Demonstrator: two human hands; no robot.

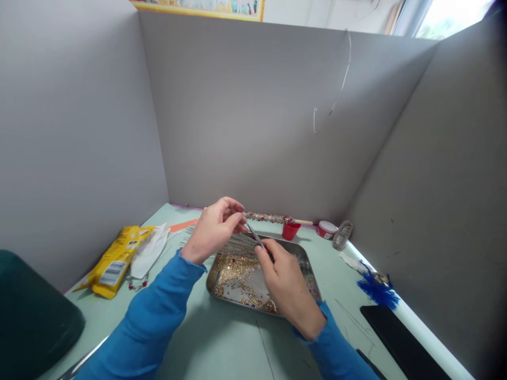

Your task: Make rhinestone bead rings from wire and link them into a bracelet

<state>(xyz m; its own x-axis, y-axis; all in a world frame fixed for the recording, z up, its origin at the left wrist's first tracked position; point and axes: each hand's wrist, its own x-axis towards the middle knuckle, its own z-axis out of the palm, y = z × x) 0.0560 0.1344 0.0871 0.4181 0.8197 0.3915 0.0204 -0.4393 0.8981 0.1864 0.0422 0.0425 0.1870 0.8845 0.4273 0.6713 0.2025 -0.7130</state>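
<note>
A shallow metal tray (216, 292) lies on the pale green table and holds several small gold beads with a few red ones. My left hand (215, 230) hovers over the tray's far left corner, fingers pinched on a bundle of thin metal wires (237, 245) that fans out to the left. My right hand (285, 283) is over the tray, gripping metal tweezers (254, 235) whose tip meets my left fingertips. Both arms wear blue sleeves.
A beaded stick (266, 217), a red cup (290, 230), a small red-and-white tub (327, 229) and a wire coil (342, 235) stand behind the tray. A yellow packet (114, 260) and white cloth (149, 250) lie left. Blue feathers (377, 290) and a black slab (400, 338) lie right. Grey partitions enclose the table.
</note>
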